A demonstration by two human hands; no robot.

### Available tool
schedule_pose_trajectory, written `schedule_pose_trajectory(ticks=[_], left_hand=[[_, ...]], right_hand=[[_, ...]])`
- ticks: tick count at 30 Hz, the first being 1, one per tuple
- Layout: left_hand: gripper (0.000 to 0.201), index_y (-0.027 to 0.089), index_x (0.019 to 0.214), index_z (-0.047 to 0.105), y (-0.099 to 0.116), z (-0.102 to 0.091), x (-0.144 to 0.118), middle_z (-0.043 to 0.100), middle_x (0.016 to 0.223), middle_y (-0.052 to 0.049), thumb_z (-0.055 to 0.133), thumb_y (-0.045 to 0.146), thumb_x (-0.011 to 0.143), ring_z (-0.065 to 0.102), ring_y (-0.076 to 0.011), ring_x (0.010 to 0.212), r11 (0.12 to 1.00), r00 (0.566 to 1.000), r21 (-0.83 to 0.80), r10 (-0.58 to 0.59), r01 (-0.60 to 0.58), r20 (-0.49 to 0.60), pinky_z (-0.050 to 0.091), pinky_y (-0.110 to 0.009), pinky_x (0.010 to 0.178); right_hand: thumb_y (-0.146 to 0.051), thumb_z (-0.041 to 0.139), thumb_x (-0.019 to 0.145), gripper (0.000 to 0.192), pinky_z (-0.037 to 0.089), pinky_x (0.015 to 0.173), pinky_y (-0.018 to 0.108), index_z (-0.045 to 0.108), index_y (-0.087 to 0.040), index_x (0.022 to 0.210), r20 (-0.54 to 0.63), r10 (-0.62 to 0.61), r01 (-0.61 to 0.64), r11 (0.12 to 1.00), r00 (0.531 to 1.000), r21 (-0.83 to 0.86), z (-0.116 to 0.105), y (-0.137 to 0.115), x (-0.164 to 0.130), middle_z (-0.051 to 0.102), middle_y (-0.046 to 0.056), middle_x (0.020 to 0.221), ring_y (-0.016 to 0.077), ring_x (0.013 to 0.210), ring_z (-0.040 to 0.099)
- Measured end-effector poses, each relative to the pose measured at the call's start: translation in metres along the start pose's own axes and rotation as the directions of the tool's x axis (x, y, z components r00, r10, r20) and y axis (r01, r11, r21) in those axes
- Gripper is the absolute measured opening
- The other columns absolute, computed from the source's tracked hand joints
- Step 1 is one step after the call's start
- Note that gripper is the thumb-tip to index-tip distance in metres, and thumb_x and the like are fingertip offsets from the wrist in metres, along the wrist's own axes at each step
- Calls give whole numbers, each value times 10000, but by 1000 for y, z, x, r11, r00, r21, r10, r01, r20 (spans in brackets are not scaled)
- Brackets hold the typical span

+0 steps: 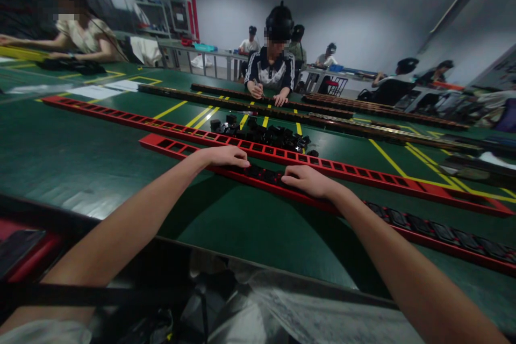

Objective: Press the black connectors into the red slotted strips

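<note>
A long red slotted frame [278,189] lies before me, sloping from upper left to lower right. Black rectangular pieces [417,224] fill the slots visible from its middle to its right end, while slots at the left end are bare. My left hand [228,157] is closed over the frame left of the middle, its fingertips beside the black pieces. Slightly farther right, my right hand [308,180] bends its fingers down over the same frame, fingertips touching a black piece. The undersides of both hands are hidden.
Just beyond runs a second red slotted frame [346,167] with bare slots. Behind it lies a pile of loose black pieces [268,134]. Long dark strips [237,103] cross the green table [226,215]. Opposite, a co-worker [271,67] holds a pen-like tool; another person [86,37] sits at left.
</note>
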State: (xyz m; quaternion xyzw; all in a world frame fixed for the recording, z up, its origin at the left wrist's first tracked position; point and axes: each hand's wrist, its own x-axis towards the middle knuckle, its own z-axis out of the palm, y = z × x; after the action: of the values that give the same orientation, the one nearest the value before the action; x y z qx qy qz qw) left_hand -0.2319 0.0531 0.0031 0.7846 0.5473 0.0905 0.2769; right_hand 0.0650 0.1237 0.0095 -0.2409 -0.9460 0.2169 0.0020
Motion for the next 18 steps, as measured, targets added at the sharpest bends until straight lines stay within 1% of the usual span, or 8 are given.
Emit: schedule_pose_trajectory(ticks=[4, 7, 10, 14, 18], left_hand=[[423, 173, 966, 656, 2, -1, -1, 645, 968, -49, 544, 555, 824, 557, -171, 851, 1000, 1000, 27, -1, 1, -3, 386, -269, 740], [440, 172, 965, 658, 1, 0, -1, 648, 979, -49, 539, 571, 823, 559, -174, 859, 1000, 1000, 18, -5, 5, -5, 390, -274, 753], [459, 174, 971, 656, -1, 0, 0, 644, 959, -47, 525, 591, 829, 559, -174, 841, 1000, 1000, 23, -12, 12, 4, 388, -277, 732], [454, 176, 959, 656, -4, -1, 1, 641, 948, -46, 526, 592, 830, 565, -176, 841, 1000, 1000, 29, -1, 1, 10, 388, -285, 739], [456, 174, 961, 656, -5, -1, 2, 644, 952, -49, 530, 592, 829, 566, -180, 848, 1000, 1000, 23, 1, -1, 9, 397, -296, 756]], right_hand=[[-571, 431, 930, 426, 393, 667, 294, 570, -185, 817, 0, 0, 0, 1000, 1000, 4, -1, 0, 0, 618, 54, 843, 175, 721, 540], [-587, 435, 923, 441, 403, 681, 302, 589, -182, 836, 10, 8, -8, 999, 1000, 37, -2, -2, -1, 629, 63, 870, 184, 744, 556], [-592, 437, 917, 445, 405, 685, 311, 596, -186, 829, 13, 8, -8, 999, 1000, 53, -4, -4, -2, 632, 63, 861, 190, 743, 558], [-590, 436, 915, 435, 404, 672, 314, 583, -192, 816, 7, 18, -18, 999, 1000, 32, -2, -3, -1, 627, 63, 839, 190, 727, 549], [-628, 405, 907, 474, 410, 686, 327, 579, -199, 808, 14, 29, -29, 999, 999, 14, -1, -3, 2, 623, 65, 838, 200, 738, 555]])
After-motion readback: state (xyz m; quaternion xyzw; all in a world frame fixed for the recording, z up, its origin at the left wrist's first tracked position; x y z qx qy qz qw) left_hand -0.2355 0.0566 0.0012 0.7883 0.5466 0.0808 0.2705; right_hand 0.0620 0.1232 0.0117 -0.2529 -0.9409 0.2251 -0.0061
